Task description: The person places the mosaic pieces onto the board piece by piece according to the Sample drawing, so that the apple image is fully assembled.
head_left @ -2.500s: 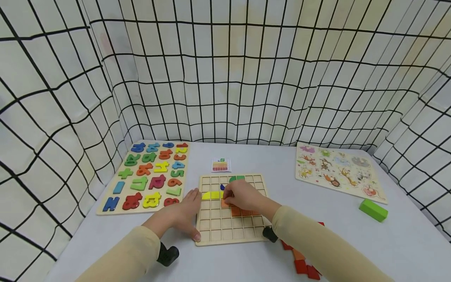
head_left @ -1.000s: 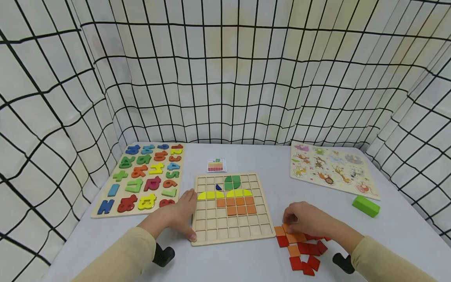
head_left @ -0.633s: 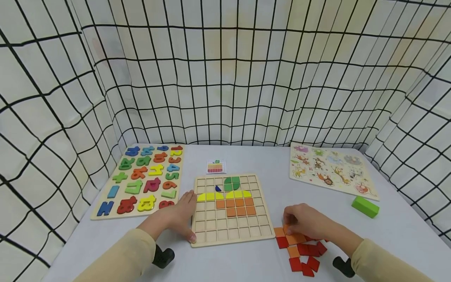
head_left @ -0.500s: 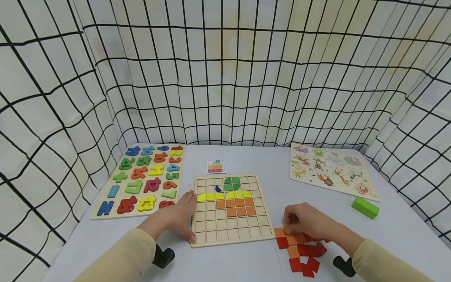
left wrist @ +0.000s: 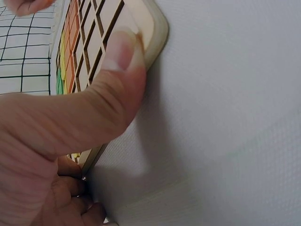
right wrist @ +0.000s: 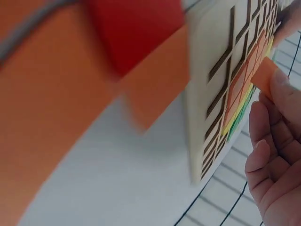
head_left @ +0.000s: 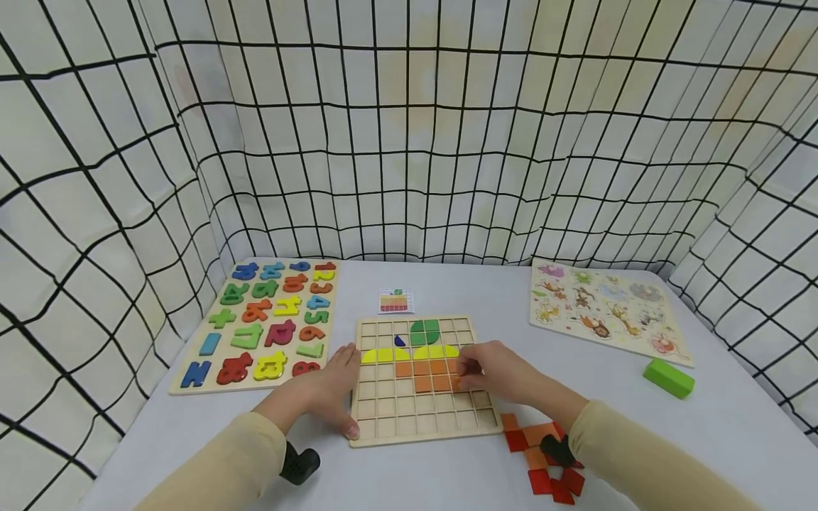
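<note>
The pale counter [head_left: 447, 291] carries my wooden grid board [head_left: 422, 419], a flat square tray of shallow cells, part filled with smooth green, yellow and orange tiles. My left hand [head_left: 322, 394] lies along its left edge, fingers straight, thumb pressed on the near corner. My right hand [head_left: 495, 372] pinches a thin orange square tile [right wrist: 264, 75] over the board's right side. Loose red and orange tiles [head_left: 543, 454] lie just right of the near corner. If the tile comes down tilted, I think its corner could catch on a rib and sit crooked.
</note>
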`<state>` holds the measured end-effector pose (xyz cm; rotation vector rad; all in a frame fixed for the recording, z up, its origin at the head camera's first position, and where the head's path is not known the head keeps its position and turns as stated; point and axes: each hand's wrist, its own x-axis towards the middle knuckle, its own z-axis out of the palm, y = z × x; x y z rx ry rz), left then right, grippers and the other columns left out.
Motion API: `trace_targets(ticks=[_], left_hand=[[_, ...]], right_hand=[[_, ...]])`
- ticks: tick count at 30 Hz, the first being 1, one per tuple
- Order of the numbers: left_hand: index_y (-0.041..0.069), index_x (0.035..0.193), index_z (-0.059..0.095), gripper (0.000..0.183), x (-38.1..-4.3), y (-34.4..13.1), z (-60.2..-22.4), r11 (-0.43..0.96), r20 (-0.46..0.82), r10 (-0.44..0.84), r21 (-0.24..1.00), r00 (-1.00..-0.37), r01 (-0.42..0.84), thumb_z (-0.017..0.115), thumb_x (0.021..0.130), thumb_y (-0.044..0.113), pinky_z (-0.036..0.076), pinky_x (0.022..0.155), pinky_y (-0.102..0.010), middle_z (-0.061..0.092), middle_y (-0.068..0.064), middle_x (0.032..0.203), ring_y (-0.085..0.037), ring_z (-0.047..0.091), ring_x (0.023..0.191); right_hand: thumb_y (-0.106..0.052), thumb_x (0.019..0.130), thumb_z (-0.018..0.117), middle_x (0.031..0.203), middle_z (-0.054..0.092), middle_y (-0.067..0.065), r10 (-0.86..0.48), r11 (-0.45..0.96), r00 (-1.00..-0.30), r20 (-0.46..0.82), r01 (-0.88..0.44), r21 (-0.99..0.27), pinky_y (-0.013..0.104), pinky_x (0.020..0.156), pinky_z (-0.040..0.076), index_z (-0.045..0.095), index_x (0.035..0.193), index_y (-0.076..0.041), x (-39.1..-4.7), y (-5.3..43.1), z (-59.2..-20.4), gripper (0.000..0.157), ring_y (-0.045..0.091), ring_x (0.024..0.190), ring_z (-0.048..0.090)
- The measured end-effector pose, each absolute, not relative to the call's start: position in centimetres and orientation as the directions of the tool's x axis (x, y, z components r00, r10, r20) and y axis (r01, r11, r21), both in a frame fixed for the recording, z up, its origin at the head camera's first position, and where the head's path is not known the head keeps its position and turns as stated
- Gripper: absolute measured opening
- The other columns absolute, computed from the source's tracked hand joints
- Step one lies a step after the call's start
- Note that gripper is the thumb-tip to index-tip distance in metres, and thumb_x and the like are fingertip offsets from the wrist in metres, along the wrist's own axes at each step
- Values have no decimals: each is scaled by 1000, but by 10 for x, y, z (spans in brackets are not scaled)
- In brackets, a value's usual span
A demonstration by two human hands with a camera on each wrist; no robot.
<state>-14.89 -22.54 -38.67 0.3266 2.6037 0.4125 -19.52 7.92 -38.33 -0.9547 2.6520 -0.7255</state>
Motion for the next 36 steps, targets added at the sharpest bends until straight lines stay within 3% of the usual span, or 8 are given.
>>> trace_targets(ticks=[8, 14, 27, 36], left_hand=[[-9, 159, 16, 128, -148, -224, -385, 926, -428, 291, 350, -855, 140, 94, 69, 36, 15, 129, -58, 7, -27, 170, -43, 4, 159], [-8, 160, 16, 127, -148, -225, -385, 923, -426, 299, 357, -854, 144, 94, 69, 37, 15, 129, -58, 7, -26, 170, -42, 4, 159], [-9, 159, 15, 127, -148, -224, -379, 925, -437, 298, 352, -848, 144, 93, 70, 38, 16, 129, -57, 7, -27, 170, -43, 4, 159], [-9, 159, 16, 127, -148, -225, -383, 924, -433, 296, 356, -852, 140, 94, 70, 36, 16, 129, -57, 8, -27, 170, -43, 5, 159]], right_hand=[[-12, 92, 77, 80, 65, -7, -683, 634, -730, -24, -576, -515, 22, 67, 50, 67, 87, -14, -199, 23, -387, 12, 9, 74, 55], [-14, 93, 77, 78, 63, -7, -679, 648, -730, -76, -546, -531, 21, 67, 49, 67, 85, -15, -201, -1, -390, 12, 10, 75, 54], [-20, 94, 76, 78, 65, -8, -652, 729, -746, -134, -568, -382, 20, 67, 48, 72, 87, -16, -196, -16, -390, 9, 8, 73, 55], [-21, 90, 80, 75, 62, -9, -665, 724, -735, -132, -591, -356, 18, 65, 47, 69, 83, -18, -192, -15, -388, 14, 8, 72, 54]])
